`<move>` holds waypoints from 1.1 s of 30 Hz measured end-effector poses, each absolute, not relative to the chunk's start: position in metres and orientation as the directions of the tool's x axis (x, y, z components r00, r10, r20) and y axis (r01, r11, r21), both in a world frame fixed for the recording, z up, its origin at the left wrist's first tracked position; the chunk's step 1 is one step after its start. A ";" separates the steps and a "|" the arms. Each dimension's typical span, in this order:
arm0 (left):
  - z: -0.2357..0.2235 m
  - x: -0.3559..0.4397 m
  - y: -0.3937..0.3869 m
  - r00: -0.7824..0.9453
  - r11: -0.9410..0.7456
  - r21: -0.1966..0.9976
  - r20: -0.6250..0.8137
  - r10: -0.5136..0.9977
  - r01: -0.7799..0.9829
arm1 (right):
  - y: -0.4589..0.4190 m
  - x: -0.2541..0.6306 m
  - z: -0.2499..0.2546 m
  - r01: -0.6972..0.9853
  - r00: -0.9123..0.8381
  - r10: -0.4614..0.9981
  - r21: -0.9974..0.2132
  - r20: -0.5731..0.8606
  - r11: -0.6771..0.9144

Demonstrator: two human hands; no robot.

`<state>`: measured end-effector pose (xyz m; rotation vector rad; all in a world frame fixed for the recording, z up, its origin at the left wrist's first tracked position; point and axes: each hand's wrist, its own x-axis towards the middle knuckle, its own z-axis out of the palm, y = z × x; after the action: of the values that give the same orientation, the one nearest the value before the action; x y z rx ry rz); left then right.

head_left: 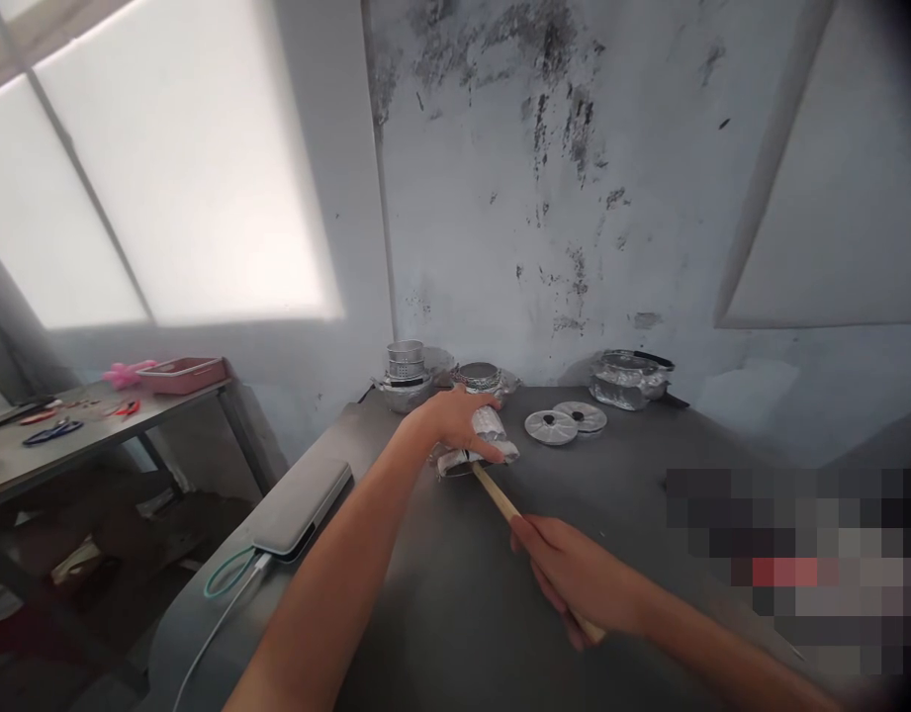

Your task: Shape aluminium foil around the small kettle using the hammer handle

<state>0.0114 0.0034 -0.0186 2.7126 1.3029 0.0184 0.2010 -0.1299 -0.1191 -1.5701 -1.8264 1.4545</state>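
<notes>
My left hand (461,420) reaches over a crumpled, silvery-white piece (489,425) on the dark table. Its thumb and fingers spread around the piece and grip it from above. My right hand (563,574) is wrapped around a pale wooden stick (498,491), which slants up and left to the piece's near edge. The stick's far end is hidden there, so I cannot tell whether it is a tool's handle. Just behind my left hand stands a shiny metal pot (479,374), partly covered by the fingers.
Two round, light discs with dark knobs (551,427) lie overlapping to the right. Metal pots stand at the back left (406,381) and back right (627,378). A grey power bank (303,506) with cables lies left. A pink basket (183,375) sits on another table (91,435).
</notes>
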 end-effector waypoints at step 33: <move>-0.016 0.011 0.002 0.611 -0.604 0.098 -0.062 0.789 0.791 | -0.131 0.199 -0.121 0.508 -0.348 0.893 -0.858 -0.284 -0.075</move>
<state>0.0105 0.0024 -0.0161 2.7141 1.3371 -0.0185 0.1985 -0.1310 -0.1212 -1.5073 -1.8292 1.4002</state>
